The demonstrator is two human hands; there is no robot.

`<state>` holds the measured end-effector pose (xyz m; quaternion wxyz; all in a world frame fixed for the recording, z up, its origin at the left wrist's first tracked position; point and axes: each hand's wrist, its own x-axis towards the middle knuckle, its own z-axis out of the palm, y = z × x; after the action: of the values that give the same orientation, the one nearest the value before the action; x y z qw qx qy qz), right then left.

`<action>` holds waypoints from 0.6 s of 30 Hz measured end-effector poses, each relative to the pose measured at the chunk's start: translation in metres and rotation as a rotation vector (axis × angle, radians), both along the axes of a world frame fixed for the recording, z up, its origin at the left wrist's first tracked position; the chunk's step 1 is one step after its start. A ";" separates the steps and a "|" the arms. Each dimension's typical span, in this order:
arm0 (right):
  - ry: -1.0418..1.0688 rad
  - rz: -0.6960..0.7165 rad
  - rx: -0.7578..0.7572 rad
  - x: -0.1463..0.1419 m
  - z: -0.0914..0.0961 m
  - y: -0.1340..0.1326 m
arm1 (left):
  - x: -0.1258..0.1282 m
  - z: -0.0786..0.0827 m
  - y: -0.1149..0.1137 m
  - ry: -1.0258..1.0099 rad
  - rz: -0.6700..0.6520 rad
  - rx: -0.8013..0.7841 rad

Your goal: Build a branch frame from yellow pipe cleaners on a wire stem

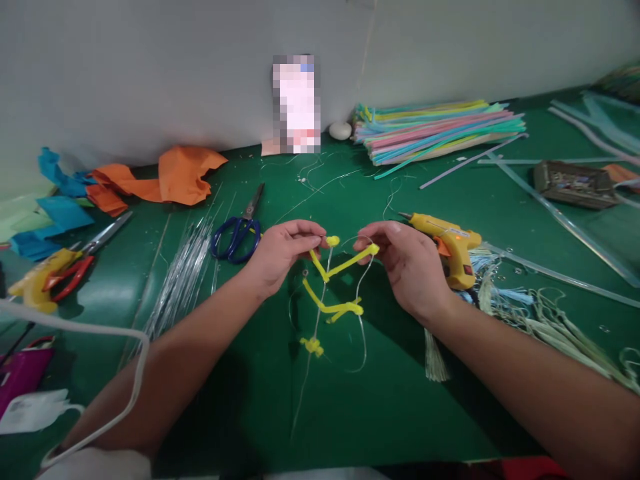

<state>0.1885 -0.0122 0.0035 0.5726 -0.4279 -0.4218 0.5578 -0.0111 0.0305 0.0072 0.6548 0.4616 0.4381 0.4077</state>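
My left hand (287, 257) is closed in a pinch at the upper end of a bent yellow pipe cleaner (345, 267), beside a small yellow knob (333, 241). Opposite it, my right hand (413, 270) has its fingertips pinched on a thin clear thread (359, 293), close to the pipe cleaner's other end. Below hangs a second bent yellow pipe cleaner piece (330, 308) on the threads. Lower still, a little yellow flower-like cluster (312, 347) sits on the line. Exactly how the right fingertips grip is partly hidden.
Blue-handled scissors (237, 233) and clear strips (180, 273) lie left. A yellow glue gun (450, 243) and tassels (545, 327) are right. Behind are colourful pipe cleaners (440, 130) and a phone (297, 103). A white cable (143, 360) crosses near my left forearm.
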 end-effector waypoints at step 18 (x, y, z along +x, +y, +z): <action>-0.589 0.087 0.663 0.000 0.006 -0.011 | 0.022 0.007 -0.028 -0.302 -0.230 -0.239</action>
<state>0.1884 -0.0234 0.0097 0.5101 -0.3436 -0.7407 0.2702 0.0107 0.0021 0.0139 0.8052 0.3614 0.3246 0.3401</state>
